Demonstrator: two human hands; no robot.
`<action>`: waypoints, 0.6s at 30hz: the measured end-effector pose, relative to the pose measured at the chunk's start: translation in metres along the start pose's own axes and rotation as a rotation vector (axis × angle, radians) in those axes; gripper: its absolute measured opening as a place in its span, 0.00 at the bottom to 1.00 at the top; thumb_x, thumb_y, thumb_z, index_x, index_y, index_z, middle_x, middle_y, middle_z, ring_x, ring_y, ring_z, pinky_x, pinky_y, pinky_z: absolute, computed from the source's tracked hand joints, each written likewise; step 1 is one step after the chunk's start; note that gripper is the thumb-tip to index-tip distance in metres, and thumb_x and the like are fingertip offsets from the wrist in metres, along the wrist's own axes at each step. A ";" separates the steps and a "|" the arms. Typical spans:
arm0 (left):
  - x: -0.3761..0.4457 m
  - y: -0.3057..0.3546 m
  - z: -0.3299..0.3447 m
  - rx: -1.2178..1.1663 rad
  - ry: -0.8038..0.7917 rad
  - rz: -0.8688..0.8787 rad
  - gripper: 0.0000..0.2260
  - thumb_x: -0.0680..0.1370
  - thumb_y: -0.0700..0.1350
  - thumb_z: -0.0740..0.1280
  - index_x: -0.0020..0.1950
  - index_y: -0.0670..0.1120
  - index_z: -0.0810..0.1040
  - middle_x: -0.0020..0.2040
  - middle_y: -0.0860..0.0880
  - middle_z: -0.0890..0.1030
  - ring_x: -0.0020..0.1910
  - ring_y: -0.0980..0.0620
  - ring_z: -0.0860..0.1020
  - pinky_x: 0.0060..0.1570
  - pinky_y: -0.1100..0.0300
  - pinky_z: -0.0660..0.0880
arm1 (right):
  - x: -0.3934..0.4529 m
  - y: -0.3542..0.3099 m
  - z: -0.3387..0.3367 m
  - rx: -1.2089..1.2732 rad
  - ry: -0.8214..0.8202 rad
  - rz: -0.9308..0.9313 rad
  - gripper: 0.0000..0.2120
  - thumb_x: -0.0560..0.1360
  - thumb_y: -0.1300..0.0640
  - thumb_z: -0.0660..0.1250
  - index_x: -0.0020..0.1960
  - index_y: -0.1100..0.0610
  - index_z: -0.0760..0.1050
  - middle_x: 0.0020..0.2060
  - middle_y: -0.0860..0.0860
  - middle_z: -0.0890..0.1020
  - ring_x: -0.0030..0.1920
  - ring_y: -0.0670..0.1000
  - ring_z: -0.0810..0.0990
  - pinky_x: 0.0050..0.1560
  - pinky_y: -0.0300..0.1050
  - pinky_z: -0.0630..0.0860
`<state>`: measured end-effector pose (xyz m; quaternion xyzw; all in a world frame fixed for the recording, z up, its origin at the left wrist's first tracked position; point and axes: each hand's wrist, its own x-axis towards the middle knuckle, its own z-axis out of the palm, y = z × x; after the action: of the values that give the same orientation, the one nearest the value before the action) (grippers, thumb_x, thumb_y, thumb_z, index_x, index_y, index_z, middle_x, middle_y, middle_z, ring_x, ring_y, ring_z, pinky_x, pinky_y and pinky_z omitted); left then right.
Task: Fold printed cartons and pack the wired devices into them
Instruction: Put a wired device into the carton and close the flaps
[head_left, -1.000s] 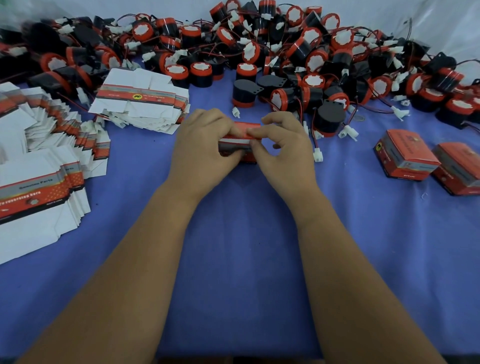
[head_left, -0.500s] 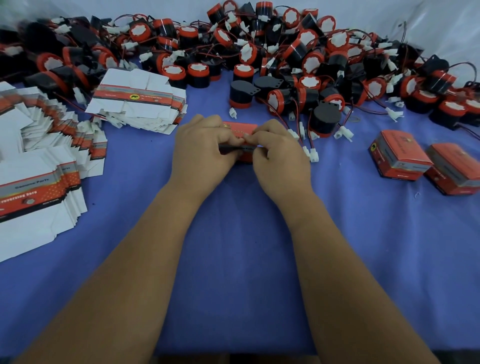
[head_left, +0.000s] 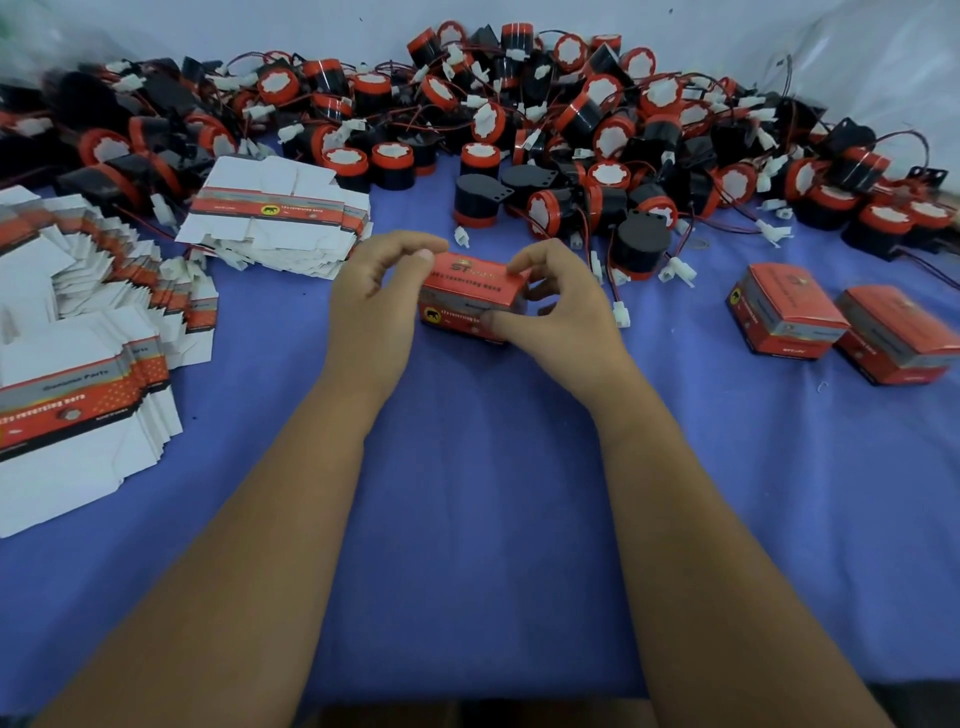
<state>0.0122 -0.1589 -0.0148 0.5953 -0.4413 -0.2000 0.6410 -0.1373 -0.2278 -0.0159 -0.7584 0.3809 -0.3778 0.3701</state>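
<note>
Both hands hold the folded red carton (head_left: 470, 296) between them on the blue worktop (head_left: 483, 467): left hand (head_left: 382, 296) fingers curled at its left end, right hand (head_left: 558, 306) pinching its right end with thumb and forefinger

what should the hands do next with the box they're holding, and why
Probably set the box down to the right, beside the two finished boxes. It already looks closed: its top is flat and no flap shows open. The right hand pinches it, while the left hand looks to be touching its left end, and finished boxes sit on that side.
</note>
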 end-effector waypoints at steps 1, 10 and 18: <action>0.000 0.000 0.001 -0.005 -0.019 -0.011 0.12 0.76 0.47 0.60 0.52 0.49 0.82 0.58 0.47 0.81 0.61 0.51 0.77 0.63 0.48 0.75 | -0.001 -0.002 -0.004 0.017 0.033 -0.005 0.17 0.67 0.61 0.74 0.49 0.46 0.71 0.53 0.51 0.76 0.50 0.47 0.74 0.48 0.37 0.73; 0.003 -0.008 0.000 0.104 -0.009 -0.086 0.10 0.80 0.43 0.62 0.50 0.53 0.82 0.51 0.55 0.82 0.52 0.63 0.78 0.44 0.79 0.68 | 0.001 0.017 -0.051 -0.225 0.932 0.401 0.20 0.69 0.56 0.68 0.60 0.55 0.72 0.62 0.54 0.70 0.63 0.57 0.68 0.63 0.54 0.68; 0.008 -0.012 0.000 0.240 0.028 -0.101 0.12 0.80 0.41 0.60 0.48 0.53 0.81 0.49 0.58 0.81 0.42 0.70 0.76 0.37 0.80 0.68 | 0.001 0.009 -0.022 -0.349 0.603 0.047 0.11 0.74 0.62 0.64 0.56 0.57 0.73 0.50 0.52 0.77 0.50 0.54 0.74 0.49 0.54 0.73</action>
<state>0.0198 -0.1679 -0.0238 0.6920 -0.4224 -0.1696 0.5603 -0.1582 -0.2390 -0.0133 -0.6556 0.5494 -0.5053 0.1141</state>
